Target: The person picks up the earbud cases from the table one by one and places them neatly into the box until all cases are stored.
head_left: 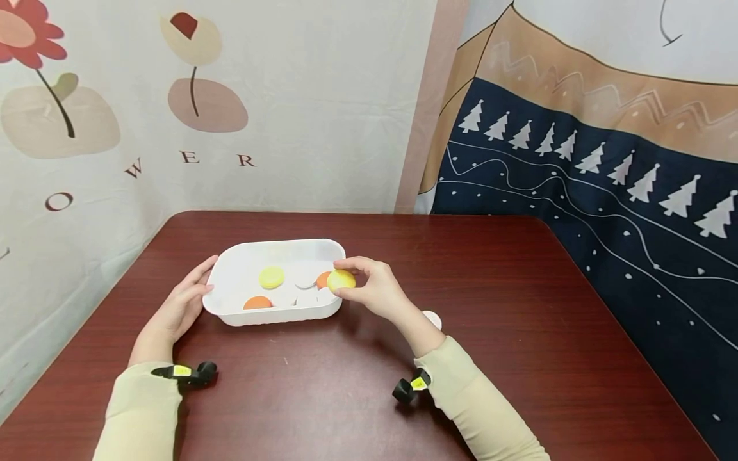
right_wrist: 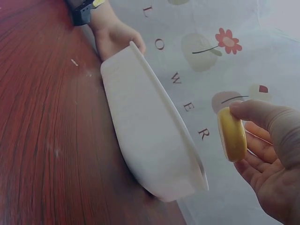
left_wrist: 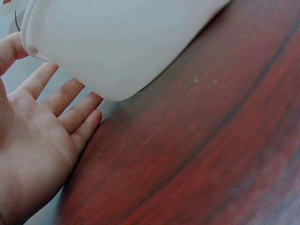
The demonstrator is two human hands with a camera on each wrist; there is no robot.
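A white tray (head_left: 248,316) with rounded corners holds several round discs: a yellow disc (head_left: 271,277), an orange disc (head_left: 257,302), another orange disc (head_left: 323,280) and some white ones (head_left: 305,282). At the tray's left end, my left hand (head_left: 175,310) rests against the wall and rim; the left wrist view shows its fingers (left_wrist: 70,96) extended, their tips hidden by the tray. My right hand (head_left: 377,288) pinches a thick yellow disc (head_left: 341,281) between thumb and fingers, above the right rim. In the right wrist view this disc (right_wrist: 232,134) stands on edge, apart from the tray.
Beside my right wrist, a white disc (head_left: 432,319) lies on the dark red table (head_left: 277,390), partly hidden by the wrist. Printed cloths (head_left: 323,128) hang behind the table and along its right side. Each wrist carries a black camera mount (head_left: 198,373).
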